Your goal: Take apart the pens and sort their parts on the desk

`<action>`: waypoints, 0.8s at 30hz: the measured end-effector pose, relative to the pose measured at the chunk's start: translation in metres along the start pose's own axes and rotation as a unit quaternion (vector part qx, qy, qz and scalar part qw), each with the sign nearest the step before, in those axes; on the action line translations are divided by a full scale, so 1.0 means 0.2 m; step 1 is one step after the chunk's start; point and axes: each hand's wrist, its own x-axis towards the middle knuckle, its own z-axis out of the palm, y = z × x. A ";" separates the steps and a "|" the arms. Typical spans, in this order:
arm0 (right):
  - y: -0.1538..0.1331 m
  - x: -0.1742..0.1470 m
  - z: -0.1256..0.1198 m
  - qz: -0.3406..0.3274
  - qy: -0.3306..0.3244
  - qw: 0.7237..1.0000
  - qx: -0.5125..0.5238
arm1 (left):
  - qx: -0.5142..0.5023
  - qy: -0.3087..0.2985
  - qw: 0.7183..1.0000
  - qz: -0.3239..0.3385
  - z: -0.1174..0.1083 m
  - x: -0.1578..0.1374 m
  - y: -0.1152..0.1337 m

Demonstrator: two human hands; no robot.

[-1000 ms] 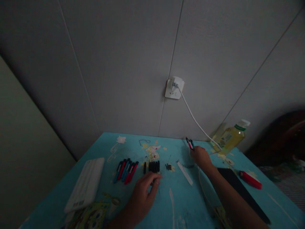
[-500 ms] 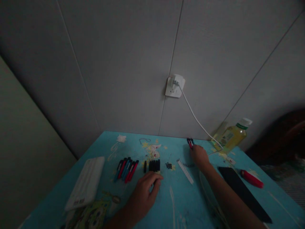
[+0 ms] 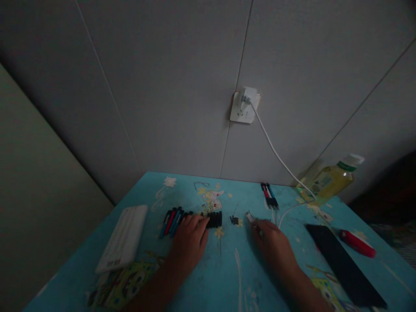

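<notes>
My left hand point(image 3: 191, 236) lies over the middle of the table with fingers bent together. Its fingertips touch the left end of a row of short black tube-like pieces point(image 3: 215, 219); whatever they hold is hidden. Left of them lie several pens point(image 3: 169, 221), blue and red with black ends, partly covered by this hand. My right hand point(image 3: 271, 242) is closed on a slim white strip point(image 3: 249, 216), its far end poking out past the fingers. Between the hands is a small cluster of tiny black parts point(image 3: 234, 220). A few assembled-looking pens point(image 3: 269, 195) lie behind my right hand.
A white power bank-like block point(image 3: 123, 238) lies at left. To the right are a flat black board point(image 3: 344, 264), a red handheld object point(image 3: 357, 243) and a yellow-liquid bottle point(image 3: 331, 182). A white cable point(image 3: 276, 154) runs from the wall socket point(image 3: 236, 113) to the tabletop.
My right hand has left the pens at the back, drawn back and closed on the white strip. My left hand has moved forward and left onto the black pieces. The camera view has shifted slightly.
</notes>
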 end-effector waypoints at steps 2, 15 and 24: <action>-0.02 -0.01 0.02 -0.011 0.001 1.000 0.005 | 0.022 -0.010 1.000 -0.005 0.00 0.00 -0.01; -0.12 0.08 0.10 -0.061 -0.018 0.998 -0.009 | -0.003 0.032 0.999 -0.038 0.02 -0.01 -0.07; -0.13 0.07 0.09 -0.051 -0.007 0.998 0.039 | 0.012 0.048 0.995 -0.085 0.06 0.04 -0.09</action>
